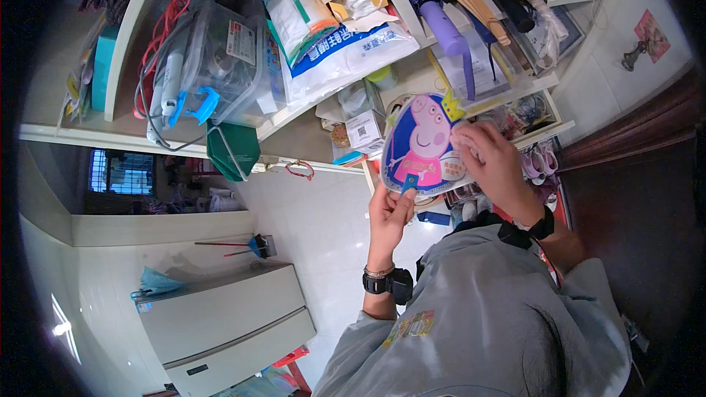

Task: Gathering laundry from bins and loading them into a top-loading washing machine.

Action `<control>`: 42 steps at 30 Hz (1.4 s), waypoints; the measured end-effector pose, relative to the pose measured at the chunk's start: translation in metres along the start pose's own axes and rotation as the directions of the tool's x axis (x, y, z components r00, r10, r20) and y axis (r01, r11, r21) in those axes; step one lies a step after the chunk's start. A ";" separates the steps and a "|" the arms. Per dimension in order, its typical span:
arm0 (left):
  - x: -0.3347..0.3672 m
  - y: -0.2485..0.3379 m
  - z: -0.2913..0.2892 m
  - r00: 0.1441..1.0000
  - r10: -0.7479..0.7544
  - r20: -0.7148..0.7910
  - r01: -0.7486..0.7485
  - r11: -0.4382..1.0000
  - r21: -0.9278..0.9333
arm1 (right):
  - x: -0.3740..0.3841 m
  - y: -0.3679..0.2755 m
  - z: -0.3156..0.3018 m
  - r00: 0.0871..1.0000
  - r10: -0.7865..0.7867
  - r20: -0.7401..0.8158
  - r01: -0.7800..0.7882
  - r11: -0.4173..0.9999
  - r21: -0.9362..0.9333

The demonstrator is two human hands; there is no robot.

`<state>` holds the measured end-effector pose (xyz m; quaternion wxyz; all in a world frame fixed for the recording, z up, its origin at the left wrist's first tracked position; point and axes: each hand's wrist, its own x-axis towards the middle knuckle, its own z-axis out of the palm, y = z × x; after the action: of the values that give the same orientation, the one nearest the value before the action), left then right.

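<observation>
A hand fan (425, 140) with a pink cartoon pig in a yellow crown on a blue ground is held up in front of the shelves. My left hand (390, 217) grips its short blue handle from below, the thumb lying along it. At the fan's right edge, my right hand (496, 165) has its fingers bent and pressed together against the printed face. Whether a small pale thing is pinched in those fingertips is hard to make out. Both wrists wear black bands.
Behind the fan, shelves hold a clear plastic box (220, 55), a white and blue package (346, 51), a purple umbrella (445, 29) and a small white box (364, 131). A white fridge (228, 316) stands at lower left. Shoes (540, 162) sit at right.
</observation>
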<state>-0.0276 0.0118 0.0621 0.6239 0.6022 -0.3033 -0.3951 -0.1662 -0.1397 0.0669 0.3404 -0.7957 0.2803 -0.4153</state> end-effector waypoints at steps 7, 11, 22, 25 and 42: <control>0.006 -0.003 -0.004 0.996 -0.014 -0.092 0.019 0.998 0.053 | -0.011 0.014 0.001 0.898 0.138 0.418 -0.234 0.953 0.190; 0.006 -0.011 -0.001 0.997 -0.065 -0.045 0.077 0.941 0.329 | -0.012 0.024 0.002 0.883 0.210 0.421 -0.342 0.901 0.268; 0.017 -0.013 -0.006 0.915 0.305 0.265 -0.401 0.599 0.693 | -0.007 0.022 -0.006 0.849 0.360 0.387 -0.431 0.896 0.112; 0.018 -0.018 -0.005 0.899 0.378 0.220 -0.402 0.517 0.755 | -0.016 0.033 0.002 0.913 0.307 0.269 -0.360 0.917 0.174; 0.009 -0.028 -0.012 0.981 -0.148 0.127 0.170 0.968 -0.185 | -0.016 0.057 -0.013 0.924 0.375 0.070 -0.381 0.897 0.223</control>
<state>-0.0159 0.0112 0.0327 0.6278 0.5375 -0.2484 -0.5051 -0.1946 -0.1671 0.0204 0.5089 -0.6860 0.3742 -0.3611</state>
